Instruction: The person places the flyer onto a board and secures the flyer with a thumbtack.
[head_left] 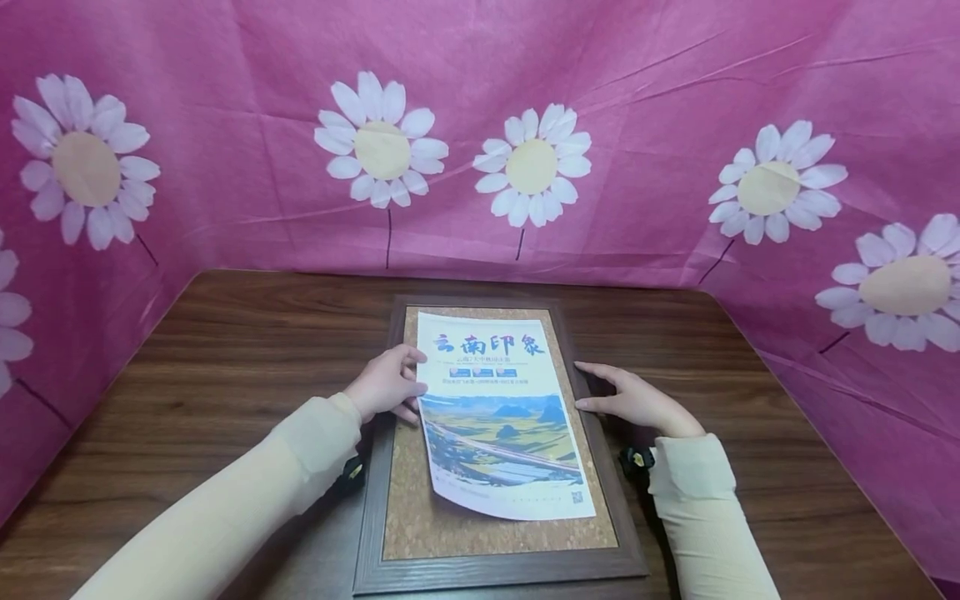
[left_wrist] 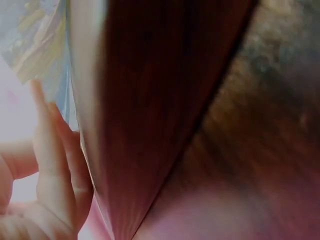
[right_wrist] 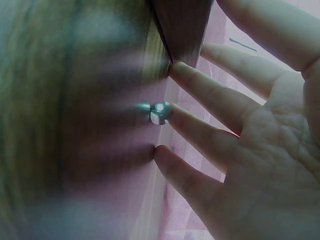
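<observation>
A printed poster with blue lettering and a landscape picture lies over a framed cork board, its lower left edge bowed upward. My left hand is at the poster's left edge, thumb and fingertips touching it. In the left wrist view, fairly straight fingers overlap the poster's edge beside the brown frame. Across the board, my right hand has its fingertips by the frame's right side. The right wrist view shows its fingers spread, with a small shiny silver ball at one fingertip.
The board lies on a dark wood-grain table. A pink cloth backdrop with white daisies rises along the table's back and sides. A small black device is strapped at the right wrist.
</observation>
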